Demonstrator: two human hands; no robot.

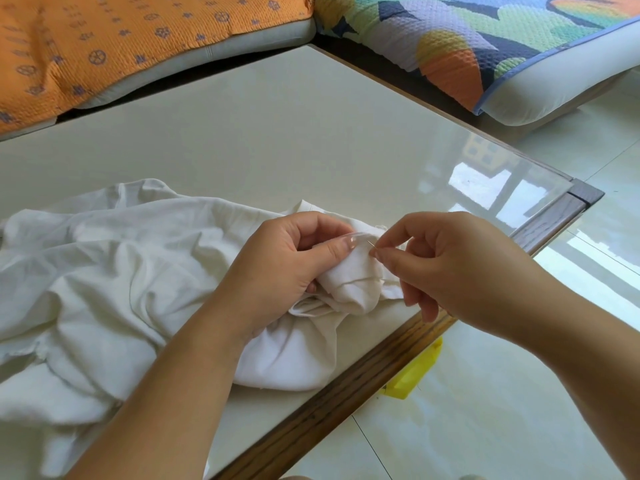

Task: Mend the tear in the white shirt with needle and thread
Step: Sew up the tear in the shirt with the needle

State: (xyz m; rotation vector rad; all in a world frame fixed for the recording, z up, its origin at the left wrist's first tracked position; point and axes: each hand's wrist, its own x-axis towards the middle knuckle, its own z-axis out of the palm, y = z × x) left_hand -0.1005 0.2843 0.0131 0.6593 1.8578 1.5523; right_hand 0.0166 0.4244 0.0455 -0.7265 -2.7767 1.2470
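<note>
The left hand (pixel 277 258) clutches a white shirt (pixel 104 271) fold in its grip while the right hand (pixel 460 268) pinches the needle (pixel 370 243).

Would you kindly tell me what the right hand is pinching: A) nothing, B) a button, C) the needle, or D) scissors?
C: the right hand pinches the thin needle at the fold of white shirt that the left hand grips.

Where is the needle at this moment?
In the head view, right of centre, the needle is pinched by the right hand, its tip at the shirt that the left hand grips.
</note>
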